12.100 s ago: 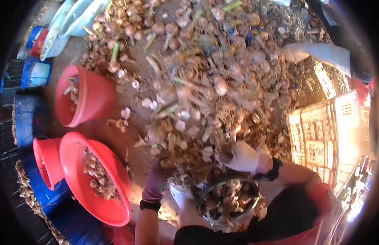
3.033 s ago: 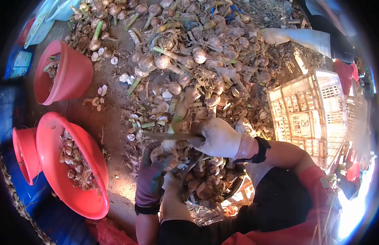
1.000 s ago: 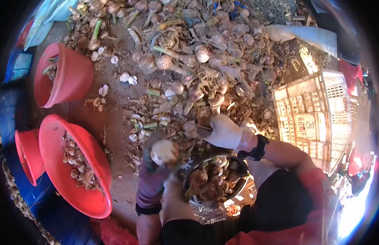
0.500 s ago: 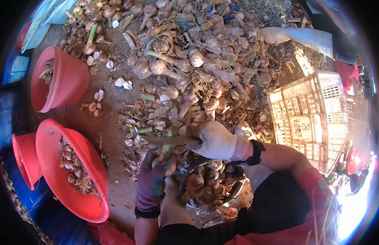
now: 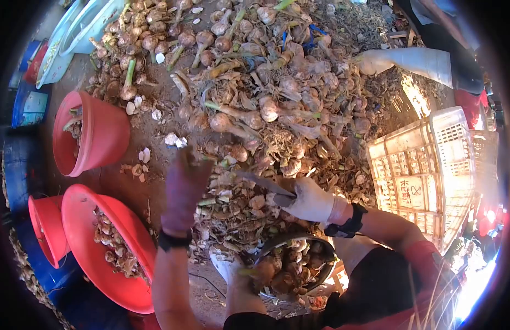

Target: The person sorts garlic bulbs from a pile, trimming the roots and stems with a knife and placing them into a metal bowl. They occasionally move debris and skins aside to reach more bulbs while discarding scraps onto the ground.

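Right hand [image 5: 309,201] grips knife [image 5: 265,184] (over garlic [image 5: 266,110]).

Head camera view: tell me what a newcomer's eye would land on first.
The great heap of garlic bulbs with stalks and husks fills the ground across the top and middle. Bright red basins stand at the left, the nearest holding trimmed bulbs. In front, the left hand in a purple glove reaches out over the heap, while the right hand in a white glove grips a knife above a metal bowl of bulbs.
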Action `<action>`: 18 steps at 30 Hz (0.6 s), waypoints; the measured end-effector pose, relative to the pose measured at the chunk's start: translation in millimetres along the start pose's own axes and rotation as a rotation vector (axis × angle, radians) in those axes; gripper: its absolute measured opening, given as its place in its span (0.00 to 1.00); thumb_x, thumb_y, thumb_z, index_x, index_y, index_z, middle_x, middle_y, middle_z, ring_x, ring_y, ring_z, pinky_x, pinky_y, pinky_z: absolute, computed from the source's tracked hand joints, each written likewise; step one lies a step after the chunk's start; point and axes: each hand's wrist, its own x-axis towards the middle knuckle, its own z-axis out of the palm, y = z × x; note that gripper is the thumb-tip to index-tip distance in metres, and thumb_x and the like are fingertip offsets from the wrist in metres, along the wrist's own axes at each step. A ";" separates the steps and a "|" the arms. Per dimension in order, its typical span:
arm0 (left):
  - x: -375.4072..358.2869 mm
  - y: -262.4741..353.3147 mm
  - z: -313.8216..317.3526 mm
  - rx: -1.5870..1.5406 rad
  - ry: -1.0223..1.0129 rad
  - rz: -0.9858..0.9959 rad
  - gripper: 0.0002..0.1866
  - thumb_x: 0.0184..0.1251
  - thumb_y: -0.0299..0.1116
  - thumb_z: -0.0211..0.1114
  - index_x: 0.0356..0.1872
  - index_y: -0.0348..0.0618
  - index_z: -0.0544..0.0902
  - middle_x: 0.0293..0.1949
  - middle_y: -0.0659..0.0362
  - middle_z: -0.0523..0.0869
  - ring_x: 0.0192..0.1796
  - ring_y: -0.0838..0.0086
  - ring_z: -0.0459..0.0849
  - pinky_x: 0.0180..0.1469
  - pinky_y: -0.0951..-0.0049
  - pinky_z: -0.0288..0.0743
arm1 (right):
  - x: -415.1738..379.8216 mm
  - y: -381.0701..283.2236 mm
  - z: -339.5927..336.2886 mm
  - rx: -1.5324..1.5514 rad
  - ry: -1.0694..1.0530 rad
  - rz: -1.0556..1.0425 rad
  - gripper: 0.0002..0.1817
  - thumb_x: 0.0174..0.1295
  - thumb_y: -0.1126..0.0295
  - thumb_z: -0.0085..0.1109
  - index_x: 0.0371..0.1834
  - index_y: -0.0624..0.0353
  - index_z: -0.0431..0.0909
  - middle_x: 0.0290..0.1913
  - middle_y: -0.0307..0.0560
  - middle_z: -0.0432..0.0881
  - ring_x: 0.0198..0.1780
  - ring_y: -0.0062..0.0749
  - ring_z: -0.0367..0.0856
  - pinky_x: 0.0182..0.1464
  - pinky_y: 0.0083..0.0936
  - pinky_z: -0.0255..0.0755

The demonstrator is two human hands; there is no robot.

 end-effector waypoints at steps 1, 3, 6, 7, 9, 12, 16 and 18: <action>25.1 -7.0 8.2 0.010 0.085 -0.017 0.33 0.57 0.42 0.68 0.59 0.32 0.69 0.46 0.48 0.82 0.47 0.63 0.82 0.48 0.66 0.76 | -2.2 -2.2 -3.5 -0.032 -0.035 0.029 0.13 0.58 0.64 0.61 0.40 0.62 0.79 0.22 0.54 0.77 0.23 0.35 0.72 0.29 0.32 0.70; 70.8 -12.6 22.4 -0.148 0.041 -0.094 0.31 0.59 0.41 0.67 0.58 0.32 0.69 0.45 0.51 0.82 0.44 0.65 0.82 0.45 0.69 0.77 | -2.6 -0.6 -7.6 -0.049 -0.072 0.039 0.14 0.58 0.65 0.63 0.43 0.62 0.80 0.22 0.54 0.77 0.23 0.26 0.67 0.29 0.29 0.69; 107.6 -31.8 47.7 -0.453 -0.022 -0.236 0.29 0.61 0.40 0.64 0.58 0.32 0.68 0.45 0.54 0.82 0.42 0.67 0.83 0.44 0.70 0.78 | -1.1 6.6 -12.5 0.046 -0.070 0.062 0.12 0.59 0.63 0.60 0.37 0.61 0.77 0.23 0.56 0.78 0.25 0.45 0.79 0.31 0.34 0.72; 112.2 -34.9 52.0 -0.599 -0.037 -0.305 0.29 0.63 0.40 0.62 0.59 0.32 0.67 0.46 0.54 0.81 0.44 0.67 0.83 0.45 0.70 0.78 | -0.3 8.9 -13.0 0.049 -0.068 0.061 0.12 0.59 0.63 0.60 0.37 0.61 0.77 0.23 0.56 0.78 0.25 0.45 0.79 0.31 0.34 0.72; 84.8 -34.1 43.6 -0.794 -0.135 -0.314 0.28 0.63 0.39 0.61 0.59 0.31 0.68 0.46 0.54 0.81 0.45 0.70 0.82 0.45 0.73 0.78 | -1.4 13.4 -13.0 0.073 -0.025 0.027 0.12 0.58 0.63 0.60 0.38 0.62 0.78 0.24 0.56 0.79 0.28 0.48 0.80 0.32 0.34 0.73; -3.5 -33.1 24.9 -1.144 -0.206 -0.296 0.23 0.65 0.37 0.58 0.57 0.32 0.71 0.43 0.56 0.82 0.43 0.74 0.81 0.43 0.78 0.77 | -4.9 -0.1 -15.0 -0.065 -0.073 0.054 0.13 0.58 0.62 0.60 0.39 0.61 0.79 0.25 0.58 0.80 0.30 0.52 0.80 0.33 0.35 0.74; -90.7 -35.3 15.8 -1.045 -0.366 -0.314 0.22 0.65 0.39 0.57 0.54 0.33 0.73 0.42 0.57 0.82 0.42 0.75 0.81 0.43 0.78 0.76 | -2.3 -2.7 2.2 -0.132 -0.120 -0.122 0.14 0.58 0.59 0.60 0.38 0.59 0.80 0.27 0.59 0.80 0.31 0.54 0.80 0.34 0.37 0.75; -121.1 -40.6 21.5 -1.043 -0.375 -0.240 0.22 0.64 0.39 0.57 0.53 0.32 0.74 0.42 0.58 0.82 0.42 0.75 0.81 0.43 0.78 0.75 | 0.4 -17.0 13.0 -0.198 -0.126 -0.088 0.13 0.58 0.60 0.60 0.37 0.58 0.80 0.28 0.59 0.81 0.32 0.52 0.81 0.34 0.38 0.75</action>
